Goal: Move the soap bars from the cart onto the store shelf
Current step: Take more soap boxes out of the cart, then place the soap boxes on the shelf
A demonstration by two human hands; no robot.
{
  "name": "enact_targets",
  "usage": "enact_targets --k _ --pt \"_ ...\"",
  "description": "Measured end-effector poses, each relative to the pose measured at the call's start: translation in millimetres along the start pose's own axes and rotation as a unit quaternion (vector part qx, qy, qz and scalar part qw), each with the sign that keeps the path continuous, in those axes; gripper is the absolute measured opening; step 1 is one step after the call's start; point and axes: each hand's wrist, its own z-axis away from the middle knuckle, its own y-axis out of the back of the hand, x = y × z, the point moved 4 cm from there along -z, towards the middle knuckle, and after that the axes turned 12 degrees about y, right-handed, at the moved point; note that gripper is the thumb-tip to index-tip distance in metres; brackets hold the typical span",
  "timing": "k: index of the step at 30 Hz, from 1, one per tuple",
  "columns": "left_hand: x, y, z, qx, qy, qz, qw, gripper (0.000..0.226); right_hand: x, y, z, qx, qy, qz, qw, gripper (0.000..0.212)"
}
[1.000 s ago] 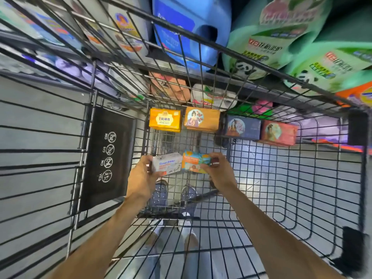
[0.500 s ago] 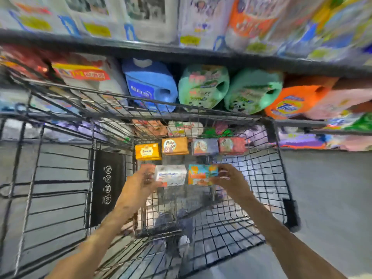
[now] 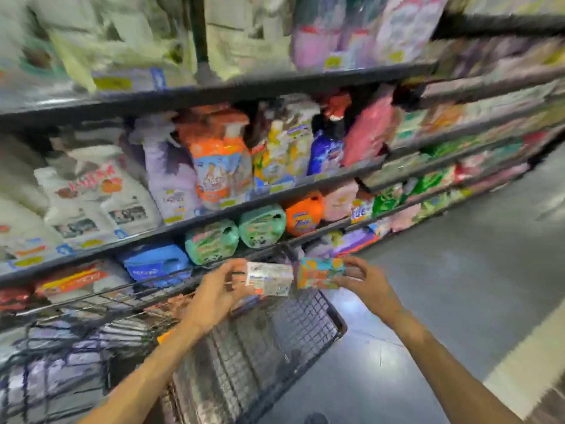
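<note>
a white boxed soap bar (image 3: pixel 269 278) is gripped at its left end by the fingers of the left hand (image 3: pixel 217 286), and an orange-and-teal boxed soap bar (image 3: pixel 318 273) is pinched at its right end by the right hand (image 3: pixel 363 280). both are held above the far rim of the black wire cart (image 3: pixel 275 332), just beside each other. with end-only grips, either box could slip and fall to the grey floor (image 3: pixel 458 286). the dark store shelf (image 3: pixel 214 217) ahead is packed with jugs; open room is not visible, and motion blur hides detail.
</note>
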Motion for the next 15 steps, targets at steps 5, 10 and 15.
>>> enact_targets --k 5,10,15 --pt "100.4 -69.7 -13.9 -0.058 -0.066 -0.039 0.995 0.048 -32.8 107.5 40.4 0.086 0.013 -0.004 0.996 0.036" --pt "190.3 -159.3 -21.5 -0.104 -0.140 -0.060 0.983 0.049 -48.3 223.6 77.4 0.158 0.044 -0.001 0.986 0.035" --pt "280.0 -264.8 -16.5 -0.140 -0.205 -0.073 0.966 0.046 -47.4 345.5 101.8 0.214 0.060 0.017 0.975 0.037"
